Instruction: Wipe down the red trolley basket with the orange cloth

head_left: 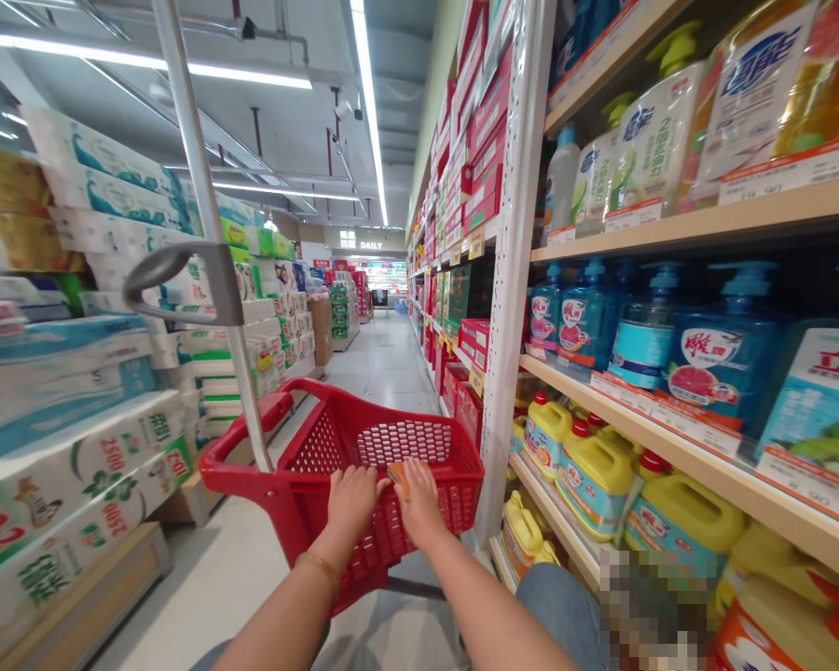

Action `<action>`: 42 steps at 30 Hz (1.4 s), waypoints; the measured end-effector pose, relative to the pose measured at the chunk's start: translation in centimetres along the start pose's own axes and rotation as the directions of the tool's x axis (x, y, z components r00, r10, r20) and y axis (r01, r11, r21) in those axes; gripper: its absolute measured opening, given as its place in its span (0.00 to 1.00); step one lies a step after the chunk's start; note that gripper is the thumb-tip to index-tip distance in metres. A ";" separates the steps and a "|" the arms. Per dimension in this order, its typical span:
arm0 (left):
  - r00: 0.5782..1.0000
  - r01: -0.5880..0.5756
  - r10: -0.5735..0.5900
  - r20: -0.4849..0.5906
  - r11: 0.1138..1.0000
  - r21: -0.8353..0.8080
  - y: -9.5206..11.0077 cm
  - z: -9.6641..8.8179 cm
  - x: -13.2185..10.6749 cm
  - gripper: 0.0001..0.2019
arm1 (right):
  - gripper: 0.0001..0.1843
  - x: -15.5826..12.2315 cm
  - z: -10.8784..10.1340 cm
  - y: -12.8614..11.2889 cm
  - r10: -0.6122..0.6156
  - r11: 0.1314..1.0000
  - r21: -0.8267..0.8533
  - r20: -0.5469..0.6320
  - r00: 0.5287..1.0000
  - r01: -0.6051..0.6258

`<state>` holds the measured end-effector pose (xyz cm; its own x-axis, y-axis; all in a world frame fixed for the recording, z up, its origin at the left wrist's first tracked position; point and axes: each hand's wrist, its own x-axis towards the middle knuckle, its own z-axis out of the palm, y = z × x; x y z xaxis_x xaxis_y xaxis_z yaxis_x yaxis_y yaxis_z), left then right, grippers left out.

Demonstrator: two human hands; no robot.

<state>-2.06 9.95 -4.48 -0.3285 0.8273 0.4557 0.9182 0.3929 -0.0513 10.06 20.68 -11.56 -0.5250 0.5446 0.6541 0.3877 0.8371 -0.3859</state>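
Note:
In the head view, a red plastic shopping cart (419, 447) with a perforated basket stands right in front of me. My left hand (353, 499) is closed over the near rim of its basket. Beside it, my right hand (419, 503) rests at the same rim with its fingers curled around a small flat orange thing (398, 478). The kind of this orange thing is too small and covered to make out. From the cart's left side rises a metal pole (199, 168) bearing a grey looped handle (227, 284).
On the right, shelves (671, 419) hold blue pump bottles (723, 335) and yellow jugs (598, 480) of detergent. A white perforated post (510, 233) stands close to the cart. Stacked paper packs (76, 494) line the left. The tiled aisle (374, 359) runs straight ahead.

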 end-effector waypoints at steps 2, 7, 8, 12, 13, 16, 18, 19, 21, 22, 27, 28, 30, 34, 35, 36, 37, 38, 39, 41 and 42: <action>1.000 -0.008 0.008 -0.014 1.000 0.014 -0.9 -0.3 -0.2 0.22 | 0.26 0.1 -0.2 0.5 0.000 1.000 0.004 0.011 1.000 0.000; 1.000 0.015 -0.015 -0.001 0.998 0.064 -3.2 -1.1 -0.3 0.22 | 0.24 0.6 -0.4 1.5 0.123 0.992 -0.022 -0.023 0.992 -0.124; 1.000 0.025 -0.025 0.013 0.998 0.061 -3.1 -1.2 -0.2 0.22 | 0.24 0.8 -0.2 1.0 0.133 0.991 -0.020 -0.017 0.991 -0.133; 0.998 0.041 -0.043 0.034 0.998 0.056 -2.4 -1.4 0.2 0.22 | 0.27 1.1 1.2 -2.1 0.055 0.998 0.034 0.038 0.998 -0.057; 0.998 0.042 -0.044 0.034 0.998 0.057 -2.3 -1.3 0.3 0.22 | 0.27 1.1 1.3 -2.4 0.032 0.998 0.051 0.046 0.998 -0.034; 0.999 0.045 -0.046 0.028 0.998 0.054 -2.0 -1.2 0.3 0.23 | 0.27 1.4 0.8 -1.8 0.015 0.997 0.071 0.059 0.998 -0.019; 0.998 0.053 -0.055 0.023 0.997 0.053 -1.6 -1.1 0.3 0.24 | 0.26 1.6 0.2 -0.7 0.052 0.997 0.056 0.061 0.997 -0.055; 0.998 0.059 -0.061 0.026 0.997 0.053 -1.2 -1.2 0.2 0.24 | 0.25 1.8 0.0 -0.2 0.080 0.996 0.045 0.056 0.995 -0.083; 0.997 0.063 -0.066 0.044 0.997 0.049 -0.1 -1.3 0.1 0.23 | 0.25 2.0 -0.3 0.4 0.126 0.991 0.037 0.044 0.991 -0.128; 0.996 0.059 -0.062 0.056 0.997 0.047 0.4 -1.5 0.1 0.22 | 0.25 2.0 -0.3 0.4 0.128 0.990 0.046 0.043 0.991 -0.130; 0.995 -0.007 0.004 0.104 1.000 0.028 1.9 -3.2 -0.1 0.16 | 0.26 2.0 -0.9 0.5 0.021 0.986 0.163 0.087 0.996 -0.035; 0.994 0.004 -0.008 0.111 0.999 0.039 1.8 -3.7 -0.2 0.16 | 0.26 2.0 -1.2 0.8 0.028 0.983 0.178 0.090 0.996 -0.044; 0.990 0.057 -0.066 0.128 0.996 0.069 1.6 -4.6 -0.3 0.17 | 0.25 2.2 -1.7 1.3 0.074 0.977 0.192 0.081 0.994 -0.088; 0.983 0.098 -0.109 0.145 0.992 0.080 2.1 -5.3 -0.2 0.18 | 0.24 2.5 -1.6 0.2 0.094 0.971 0.214 0.062 0.994 -0.105; 0.985 0.090 -0.100 0.144 0.993 0.074 2.5 -5.3 -0.1 0.18 | 0.24 2.5 -1.4 -0.5 0.065 0.968 0.237 0.064 0.996 -0.078; 0.986 0.083 -0.092 0.142 0.994 0.068 2.9 -5.2 0.0 0.18 | 0.24 2.4 -1.3 -1.1 0.033 0.963 0.266 0.067 0.997 -0.050; 0.986 0.076 -0.084 0.141 0.995 0.061 3.3 -5.1 0.2 0.18 | 0.25 2.3 -1.3 -1.7 0.002 0.954 0.300 0.070 0.998 -0.023; 0.987 0.069 -0.075 0.139 0.996 0.053 3.6 -5.1 0.3 0.19 | 0.25 2.3 -1.3 -2.1 -0.024 0.943 0.331 0.076 0.997 -0.002; 0.988 0.060 -0.066 0.136 0.997 0.044 3.9 -5.2 0.3 0.19 | 0.25 2.2 -1.5 -2.2 -0.040 0.935 0.355 0.087 0.995 0.007; 0.992 0.030 -0.033 0.120 0.999 0.026 4.4 -5.8 0.0 0.18 | 0.25 2.3 -2.1 -1.8 -0.040 0.930 0.367 0.120 0.992 -0.006; 0.997 0.005 -0.006 0.078 1.000 0.014 4.4 -6.3 -0.4 0.18 | 0.25 2.4 -2.4 -1.3 -0.032 0.932 0.362 0.135 0.990 -0.019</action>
<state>3.49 8.84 0.68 -0.3502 0.8539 0.3849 0.9133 0.4025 -0.0619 10.09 20.74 -7.92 -0.6346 0.5193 0.5724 0.0971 0.7883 -0.6076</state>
